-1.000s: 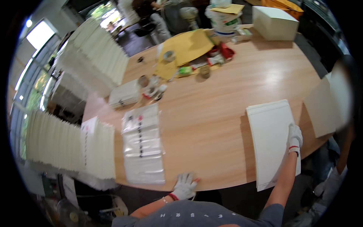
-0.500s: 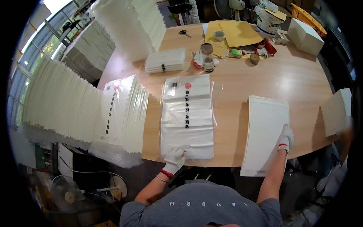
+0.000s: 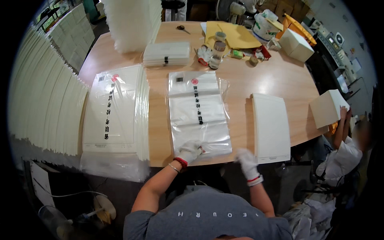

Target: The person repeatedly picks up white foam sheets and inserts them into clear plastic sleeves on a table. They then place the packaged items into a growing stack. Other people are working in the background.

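**Gloved hands at the clear plastic bags, the right one off the white sheets**

The clear plastic bags (image 3: 184,108), printed in black and red, are lying flat near the middle of the front edge of the desk (image 3: 240,86). The left hand (image 3: 191,151) is resting on their lower end; whether its fingers are pinching the film cannot be told. The right hand (image 3: 247,163), which half a second ago was lying on the right side of the stack of white sheets (image 3: 273,130), is now hanging, blurred, at the front edge between bags and stack. It is showing no object in its grasp, and its finger spread cannot be read. The two hands are staying apart. By judgement, the change is leaving the stack unheld and centring the work on the bags.

Farther out, a pile of bagged sheets (image 3: 120,104) is lying to the left, beside a long row of white stacks (image 3: 48,100). Beyond the bags, a white bundle (image 3: 166,54), a clear jar (image 3: 216,58) and a spare glove (image 3: 204,56) are sitting near yellow envelopes (image 3: 242,35) and scissors (image 3: 183,28).

In the room, a co-worker's hands (image 3: 345,114) are touching a pale block (image 3: 326,108) at the right end. A white bucket (image 3: 264,28) is standing at the far side, machines (image 3: 338,54) are lining the right, and a fan (image 3: 56,220) is standing low at the left.
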Available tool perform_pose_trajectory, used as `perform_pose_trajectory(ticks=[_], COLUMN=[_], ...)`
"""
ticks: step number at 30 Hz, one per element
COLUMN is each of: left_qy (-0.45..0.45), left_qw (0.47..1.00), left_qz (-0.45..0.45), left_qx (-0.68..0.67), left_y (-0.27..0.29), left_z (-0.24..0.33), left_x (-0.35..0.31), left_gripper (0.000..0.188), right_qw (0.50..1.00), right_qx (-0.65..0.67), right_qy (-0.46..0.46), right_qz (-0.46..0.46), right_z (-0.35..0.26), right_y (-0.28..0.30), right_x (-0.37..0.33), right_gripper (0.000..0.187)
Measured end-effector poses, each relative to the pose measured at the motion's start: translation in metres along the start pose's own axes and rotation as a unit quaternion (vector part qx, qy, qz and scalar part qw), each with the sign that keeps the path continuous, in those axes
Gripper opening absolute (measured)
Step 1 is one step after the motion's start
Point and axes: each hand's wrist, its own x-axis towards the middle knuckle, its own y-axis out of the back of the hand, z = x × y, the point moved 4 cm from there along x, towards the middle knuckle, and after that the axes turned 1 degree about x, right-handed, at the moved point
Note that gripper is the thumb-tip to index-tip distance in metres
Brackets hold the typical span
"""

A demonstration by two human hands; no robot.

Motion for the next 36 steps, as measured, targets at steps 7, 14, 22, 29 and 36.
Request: perform_pose_trajectory(ticks=[7,14,22,29,36], left_qy=[-0.049,-0.031,-0.122,-0.229,-0.225], left_qw=[0.996,0.933,0.962,0.932,0.952], left_qz=[0.0,0.186,0.055,0.25,0.172], left_qx=[-0.071,-0.306,-0.238,0.128,-0.117], left_y=[0.019,0.091,0.117,0.11,0.041], left_z=[0.001,0.014,0.134,0.155,0.17], left_x=[0.027,0.07,0.043,-0.009,-0.073], left_gripper=[0.02,0.011,0.034,0.05,0.03], right_qw=[0.929,0.928,0.995,0.904,0.909], right_qx=[0.288,-0.277,-0.002,-0.374,-0.343], right_qy=[-0.218,0.192,0.097,0.199,0.184], right_qz=[-0.081,0.158,0.034,0.056,0.15], right_z=[0.016,0.014,-0.011,-0.01,0.052], right_y=[-0.13,-0.075,-0.128,0.025,0.14], right_x=[0.045,0.063,0.091,-0.023,-0.044], right_gripper=[0.031,0.023,0.019,0.041,0.044])
